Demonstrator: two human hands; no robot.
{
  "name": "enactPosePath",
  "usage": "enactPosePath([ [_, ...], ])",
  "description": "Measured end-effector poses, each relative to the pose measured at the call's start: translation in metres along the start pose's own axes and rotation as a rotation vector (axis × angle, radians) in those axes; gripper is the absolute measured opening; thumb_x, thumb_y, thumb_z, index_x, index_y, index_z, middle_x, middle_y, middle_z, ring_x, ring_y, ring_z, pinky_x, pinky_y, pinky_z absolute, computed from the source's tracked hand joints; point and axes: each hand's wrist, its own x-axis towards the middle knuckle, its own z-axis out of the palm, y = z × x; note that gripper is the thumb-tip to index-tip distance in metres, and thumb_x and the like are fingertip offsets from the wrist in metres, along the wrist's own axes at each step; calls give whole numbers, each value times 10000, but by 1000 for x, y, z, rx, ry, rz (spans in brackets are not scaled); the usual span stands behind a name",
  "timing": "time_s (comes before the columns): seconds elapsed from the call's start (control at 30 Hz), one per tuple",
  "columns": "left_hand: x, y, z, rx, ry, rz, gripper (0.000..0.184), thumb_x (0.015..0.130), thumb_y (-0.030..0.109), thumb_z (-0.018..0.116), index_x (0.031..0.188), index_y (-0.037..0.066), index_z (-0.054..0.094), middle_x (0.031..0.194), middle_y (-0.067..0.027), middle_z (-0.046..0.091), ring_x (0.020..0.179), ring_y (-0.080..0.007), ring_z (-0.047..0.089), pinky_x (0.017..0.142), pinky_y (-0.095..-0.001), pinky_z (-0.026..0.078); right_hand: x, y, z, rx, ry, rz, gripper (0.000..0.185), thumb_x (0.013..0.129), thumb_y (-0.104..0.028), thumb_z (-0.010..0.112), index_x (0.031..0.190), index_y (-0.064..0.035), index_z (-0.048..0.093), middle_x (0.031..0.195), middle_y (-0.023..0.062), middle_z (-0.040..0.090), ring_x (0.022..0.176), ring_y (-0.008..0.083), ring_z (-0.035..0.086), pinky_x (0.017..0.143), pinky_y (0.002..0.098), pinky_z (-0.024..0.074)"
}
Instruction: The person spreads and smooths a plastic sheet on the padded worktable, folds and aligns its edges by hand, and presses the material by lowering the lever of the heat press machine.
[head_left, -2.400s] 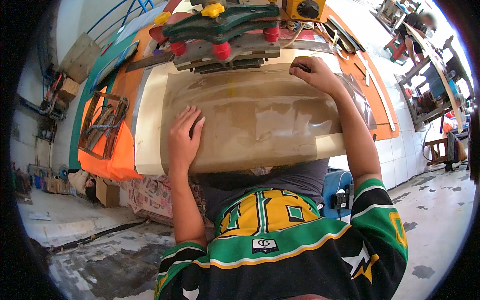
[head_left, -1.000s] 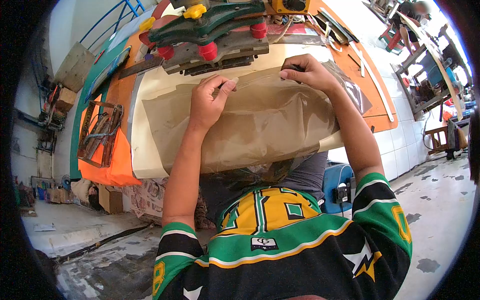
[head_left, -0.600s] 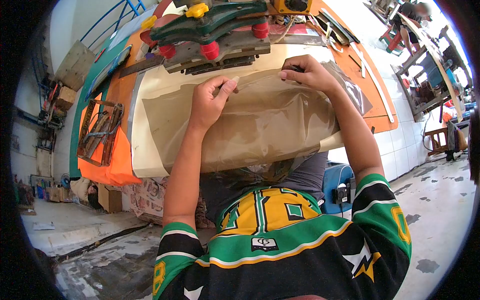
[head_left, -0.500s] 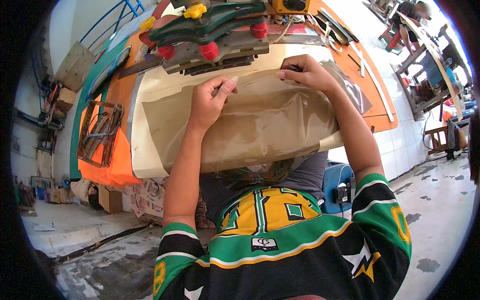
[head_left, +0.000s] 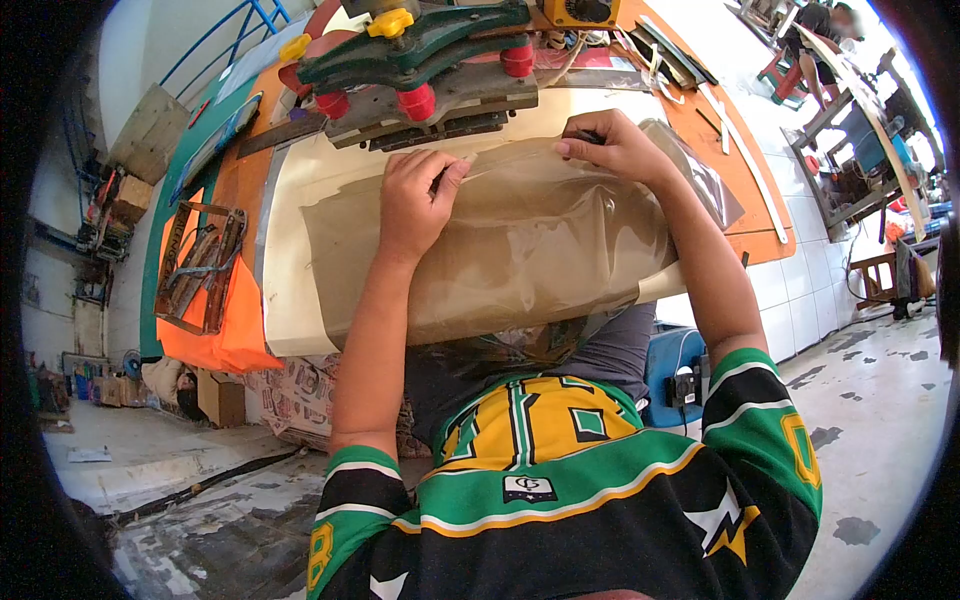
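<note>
A brownish, see-through plastic sheet lies wrinkled and shiny over a cream surface, its near edge hanging over my lap. My left hand pinches the sheet's far edge, left of centre. Further right, my right hand has thumb and fingers closed on the same edge, with a small dark object partly hidden in the fingers. Beyond both hands stands a green metal press with red cylinders and yellow knobs, its dark lower plate just past the sheet.
On the left, a rusty tray of tools sits on orange cloth. White strips lie along the table's right side. A person is at a wooden bench at the far right. A blue container stands beside my lap.
My left hand has moved from lying flat on the sheet to pinching its far edge. The right hand has closed on that edge. The sheet's left corner has shifted slightly right in the last half second.
</note>
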Motion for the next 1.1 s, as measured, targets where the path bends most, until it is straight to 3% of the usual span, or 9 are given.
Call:
enactPosePath([
  [0.03, 0, -3, -2, 138, 17, 126, 243, 966, 267, 728, 897, 33, 723, 850, -112, 706, 799, -287, 638, 825, -405, 475, 0, 1, 0, -19, 19, -21, 336, 1010, -304, 729, 870, -1, 694, 685, -66, 523, 660, 44, 422, 578, 262, 335],
  [0.23, -1, -19, -30, 269, 22, 28, 224, 948, 255, 738, 903, 36, 722, 889, -109, 704, 843, -343, 628, 865, -426, 474, 0, 0, -3, -93, 70, -6, 346, 998, -293, 737, 830, 2, 675, 663, -59, 479, 647, 51, 392, 567, 279, 318],
  [0.37, -2, -27, -38, 44, 277, -162, 335, 983, 313, 735, 827, 18, 707, 731, -63, 670, 737, -226, 597, 688, -346, 440, 0, -1, -3, -101, 68, -19, 338, 996, -284, 736, 829, 3, 669, 656, -53, 466, 641, 52, 385, 564, 285, 318],
  [0.4, -1, -32, -42, 1, 272, -162, 365, 1000, 341, 726, 836, 15, 721, 746, -32, 693, 736, -154, 593, 652, -318, 444, 0, 1, -4, -129, 59, 17, 336, 984, -311, 737, 875, 5, 701, 663, 22, 539, 628, 107, 445, 581, 320, 374],
  [0.43, -3, -34, -44, 3, 273, -163, 365, 1000, 341, 726, 836, 15, 721, 746, -32, 693, 736, -154, 593, 652, -318, 444, 1, 1, -5, -158, 50, 54, 350, 973, -338, 738, 922, 8, 732, 670, 97, 611, 615, 163, 504, 598, 355, 430],
  [0.5, -3, -28, -51, -224, 143, -437, 375, 1005, 334, 724, 826, 5, 708, 751, 0, 683, 731, -95, 563, 678, -299, 449, 1, 1, -6, -174, 48, 28, 350, 974, -341, 736, 922, 5, 732, 668, 99, 608, 612, 165, 505, 597, 359, 430],
  [0.63, -3, -31, -47, -378, 125, -438, 379, 1009, 325, 723, 816, -1, 701, 745, 28, 662, 725, -55, 516, 677, -278, 432, 1, 5, -5, -213, 63, -12, 342, 978, -336, 728, 913, 0, 723, 658, 101, 601, 605, 173, 508, 593, 367, 427],
  [0.9, 3, -15, -48, 44, -188, -115, 223, 929, 238, 781, 902, 21, 735, 787, -60, 636, 782, -213, 598, 793, -342, 468, 1, 2, -5, -202, 89, -7, 337, 978, -317, 727, 878, 3, 695, 639, 107, 572, 588, 186, 493, 583, 372, 411],
  [1.1, 3, -20, -42, 68, -49, -83, 228, 924, 258, 781, 899, 36, 736, 850, -73, 691, 871, -264, 632, 899, -379, 460, 1, 9, -5, -211, 79, -5, 325, 1008, -288, 715, 893, 15, 692, 677, -8, 531, 643, 79, 446, 584, 296, 377],
])
